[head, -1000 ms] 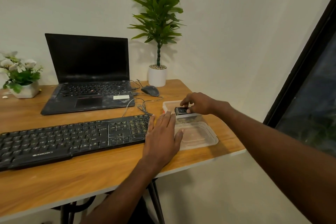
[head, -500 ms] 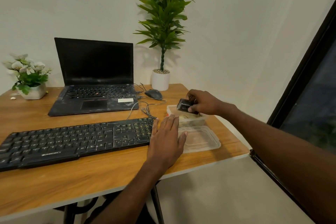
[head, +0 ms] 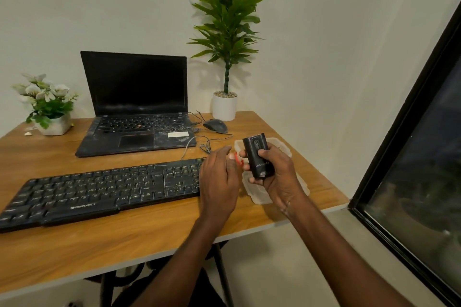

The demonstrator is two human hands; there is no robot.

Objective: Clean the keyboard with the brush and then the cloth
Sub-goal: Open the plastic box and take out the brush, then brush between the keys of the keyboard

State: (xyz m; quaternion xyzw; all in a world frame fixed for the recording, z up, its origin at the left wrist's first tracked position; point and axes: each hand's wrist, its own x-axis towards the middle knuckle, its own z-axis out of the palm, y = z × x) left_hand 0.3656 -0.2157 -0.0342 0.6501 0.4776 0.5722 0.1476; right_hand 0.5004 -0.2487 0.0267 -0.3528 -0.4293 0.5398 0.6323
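Note:
A black keyboard (head: 99,189) lies across the wooden desk (head: 124,239), dusty on its keys. My right hand (head: 277,174) grips a small black brush case (head: 258,157) upright, raised above a clear plastic container (head: 279,143) and its lid (head: 259,194) at the desk's right end. My left hand (head: 219,179) hovers with relaxed fingers over the keyboard's right end, right beside the case, holding nothing. A bit of red shows between the two hands. No cloth is visible.
An open black laptop (head: 134,107) stands behind the keyboard, with a mouse (head: 215,125) and loose cables to its right. A tall potted plant (head: 224,104) and a flower pot (head: 53,123) sit at the back. A dark window (head: 411,157) borders the right.
My right hand has lifted the black case out of the container and brought it toward me, turning it upright. My left hand has risen off the desk toward the case.

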